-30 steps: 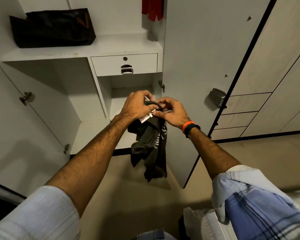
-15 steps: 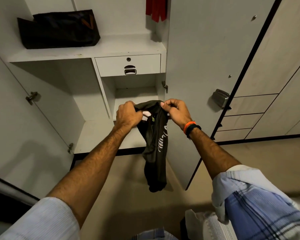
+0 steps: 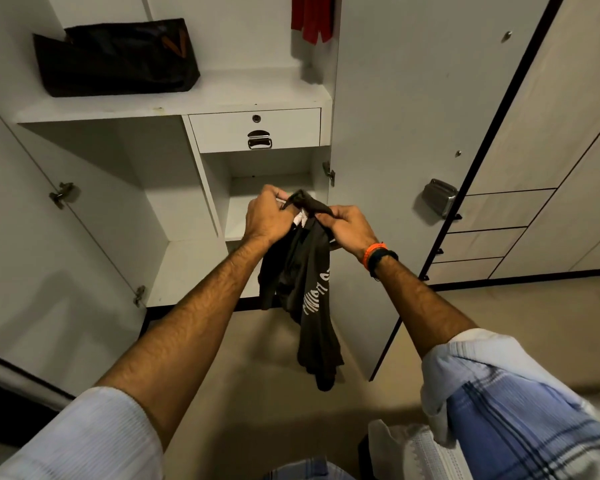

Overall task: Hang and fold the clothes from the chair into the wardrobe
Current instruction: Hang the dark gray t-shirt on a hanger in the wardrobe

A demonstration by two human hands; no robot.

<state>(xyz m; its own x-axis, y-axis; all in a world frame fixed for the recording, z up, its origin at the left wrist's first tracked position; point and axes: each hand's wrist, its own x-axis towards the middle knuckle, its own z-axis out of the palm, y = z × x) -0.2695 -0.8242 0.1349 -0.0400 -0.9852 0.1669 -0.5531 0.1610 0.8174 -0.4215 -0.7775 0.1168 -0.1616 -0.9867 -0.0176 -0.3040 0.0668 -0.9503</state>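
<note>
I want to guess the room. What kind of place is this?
Probably a bedroom, at an open wardrobe. It has white shelves, a small locked drawer and a red garment hanging inside. Both hands, left and right, hold a dark garment.

This is a bedroom or dressing corner of a home. An open white wardrobe (image 3: 174,109) with shelves and a locking drawer (image 3: 255,129) fills the upper left of the frame, a black bag (image 3: 115,57) on its shelf, and a red garment (image 3: 312,17) hangs at top centre.

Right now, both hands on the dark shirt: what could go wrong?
1. The dark shirt is bunched, pinched only at its top by the left hand and right hand; folding may come out crooked.
2. Its tail hangs low near the floor; a slipped grip likely drops it there.
</note>
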